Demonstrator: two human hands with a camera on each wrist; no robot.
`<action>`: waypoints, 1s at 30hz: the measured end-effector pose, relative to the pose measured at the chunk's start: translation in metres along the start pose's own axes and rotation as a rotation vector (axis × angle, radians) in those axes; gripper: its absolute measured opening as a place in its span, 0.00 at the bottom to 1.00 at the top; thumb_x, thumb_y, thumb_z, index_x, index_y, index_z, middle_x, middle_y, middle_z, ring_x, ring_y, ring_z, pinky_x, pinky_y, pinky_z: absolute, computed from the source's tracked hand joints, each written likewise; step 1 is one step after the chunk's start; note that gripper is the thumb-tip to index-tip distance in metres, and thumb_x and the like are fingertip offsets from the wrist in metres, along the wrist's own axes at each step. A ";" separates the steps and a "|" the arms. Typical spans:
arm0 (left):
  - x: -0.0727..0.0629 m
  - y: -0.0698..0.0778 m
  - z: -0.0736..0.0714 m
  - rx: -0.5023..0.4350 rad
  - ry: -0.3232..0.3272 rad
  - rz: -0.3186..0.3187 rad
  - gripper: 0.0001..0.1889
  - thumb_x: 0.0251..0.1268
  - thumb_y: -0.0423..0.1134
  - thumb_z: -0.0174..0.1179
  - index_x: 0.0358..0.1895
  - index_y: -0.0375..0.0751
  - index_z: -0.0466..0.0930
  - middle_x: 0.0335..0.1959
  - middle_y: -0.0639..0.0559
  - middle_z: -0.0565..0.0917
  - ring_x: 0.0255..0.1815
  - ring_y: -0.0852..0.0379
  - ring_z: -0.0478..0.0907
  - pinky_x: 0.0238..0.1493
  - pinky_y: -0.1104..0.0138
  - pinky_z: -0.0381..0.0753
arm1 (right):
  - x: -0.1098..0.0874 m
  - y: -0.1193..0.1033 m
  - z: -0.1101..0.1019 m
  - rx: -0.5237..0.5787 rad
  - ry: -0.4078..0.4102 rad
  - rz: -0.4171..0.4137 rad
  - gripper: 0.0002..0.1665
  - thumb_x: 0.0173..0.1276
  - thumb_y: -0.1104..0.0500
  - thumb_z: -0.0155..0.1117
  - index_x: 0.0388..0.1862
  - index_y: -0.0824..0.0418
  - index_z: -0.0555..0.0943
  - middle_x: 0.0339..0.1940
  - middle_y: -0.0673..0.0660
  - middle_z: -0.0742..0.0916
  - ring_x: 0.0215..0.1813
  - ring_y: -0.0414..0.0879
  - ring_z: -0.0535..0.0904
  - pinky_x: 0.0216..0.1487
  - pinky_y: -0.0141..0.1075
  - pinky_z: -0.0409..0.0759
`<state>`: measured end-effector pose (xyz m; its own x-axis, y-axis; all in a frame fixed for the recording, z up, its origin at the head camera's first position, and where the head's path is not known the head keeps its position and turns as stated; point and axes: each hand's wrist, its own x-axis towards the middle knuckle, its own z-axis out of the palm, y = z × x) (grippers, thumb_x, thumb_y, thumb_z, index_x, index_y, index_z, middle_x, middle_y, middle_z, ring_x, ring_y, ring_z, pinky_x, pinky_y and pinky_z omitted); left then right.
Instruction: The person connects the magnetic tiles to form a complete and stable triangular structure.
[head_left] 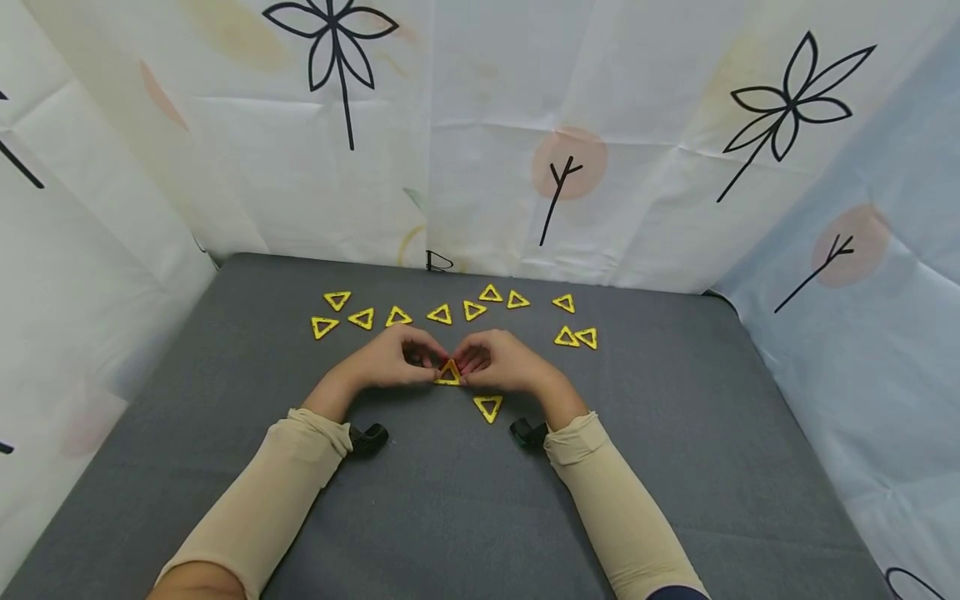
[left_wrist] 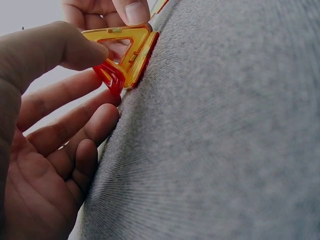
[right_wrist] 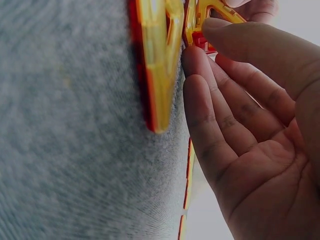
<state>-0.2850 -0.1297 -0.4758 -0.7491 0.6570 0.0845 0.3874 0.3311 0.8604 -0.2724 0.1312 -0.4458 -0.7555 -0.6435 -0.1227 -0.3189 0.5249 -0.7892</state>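
Observation:
At the middle of the table, both hands hold a small upright piece of joined triangular tiles, yellow with red sides; its front yellow tile (head_left: 448, 382) faces the head camera. My left hand (head_left: 392, 360) pinches it from the left, the thumb lying on the yellow face in the left wrist view, with a red tile (left_wrist: 112, 77) beneath. From the right side, my right hand (head_left: 504, 360) grips it between thumb and fingers. A loose yellow triangular tile (head_left: 488, 399) lies flat just nearer, below the right hand. How the tiles join at the back is hidden by the fingers.
Several hollow yellow triangular tiles (head_left: 337, 295) lie in a loose row beyond the hands. Two touching or nearly touching tiles (head_left: 566, 342) sit toward the right. The grey cloth-covered table (head_left: 450, 517) ends at a patterned white curtain (head_left: 487, 200).

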 end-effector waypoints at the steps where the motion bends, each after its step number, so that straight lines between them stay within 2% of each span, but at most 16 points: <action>1: 0.000 0.000 0.000 -0.004 -0.002 0.000 0.13 0.65 0.31 0.72 0.52 0.43 0.91 0.42 0.47 0.90 0.38 0.53 0.86 0.43 0.63 0.86 | 0.000 0.000 0.000 0.000 -0.001 0.000 0.15 0.70 0.65 0.75 0.55 0.61 0.87 0.49 0.56 0.91 0.50 0.44 0.89 0.54 0.38 0.88; 19: 0.000 0.000 -0.001 -0.037 -0.007 0.000 0.12 0.63 0.32 0.75 0.49 0.43 0.92 0.40 0.46 0.91 0.39 0.52 0.87 0.43 0.63 0.86 | -0.001 0.000 -0.001 -0.027 0.006 -0.003 0.14 0.70 0.65 0.74 0.54 0.61 0.88 0.48 0.55 0.91 0.49 0.43 0.90 0.54 0.37 0.88; 30: 0.000 0.001 -0.002 -0.020 -0.010 -0.017 0.12 0.63 0.32 0.75 0.49 0.43 0.92 0.39 0.49 0.90 0.39 0.53 0.87 0.44 0.63 0.87 | 0.000 0.000 -0.001 -0.027 0.003 0.006 0.14 0.71 0.66 0.73 0.54 0.61 0.87 0.48 0.56 0.91 0.49 0.44 0.89 0.54 0.38 0.87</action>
<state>-0.2856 -0.1307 -0.4745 -0.7501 0.6581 0.0646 0.3637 0.3290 0.8715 -0.2724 0.1317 -0.4453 -0.7590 -0.6387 -0.1262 -0.3295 0.5440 -0.7716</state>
